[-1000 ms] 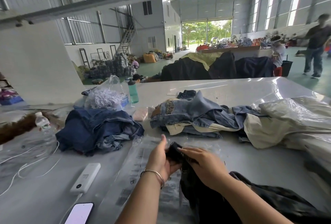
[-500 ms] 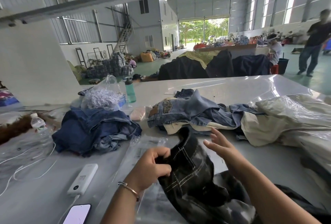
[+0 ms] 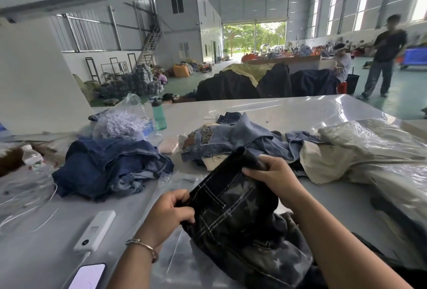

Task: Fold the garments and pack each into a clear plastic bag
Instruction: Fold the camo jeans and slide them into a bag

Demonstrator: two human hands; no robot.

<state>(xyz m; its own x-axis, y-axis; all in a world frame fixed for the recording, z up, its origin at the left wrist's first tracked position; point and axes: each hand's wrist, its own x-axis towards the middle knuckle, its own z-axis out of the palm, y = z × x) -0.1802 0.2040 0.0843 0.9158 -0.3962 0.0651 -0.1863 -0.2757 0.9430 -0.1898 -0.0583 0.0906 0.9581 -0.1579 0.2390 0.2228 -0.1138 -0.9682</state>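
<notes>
Dark star-print jeans (image 3: 233, 205) held above the clear plastic bag (image 3: 180, 238): waistband runs diagonally from left hand (image 3: 172, 211), gripping near end, to right hand (image 3: 275, 178), pinching far end.

The left hand (image 3: 172, 211) and the right hand (image 3: 276, 179) each grip the waistband of a dark star-printed denim garment (image 3: 233, 215), holding it stretched between them above a clear plastic bag (image 3: 178, 251) that lies flat on the grey table (image 3: 312, 108). To the left lie a heap of dark blue jeans (image 3: 111, 168), a white power bank (image 3: 94, 231) and a phone (image 3: 87, 276), with a teal bottle (image 3: 159, 114) standing farther back. Beyond the hands sits a pile of lighter jeans (image 3: 231, 138), and bagged cream garments (image 3: 369, 150) lie at the right.
</notes>
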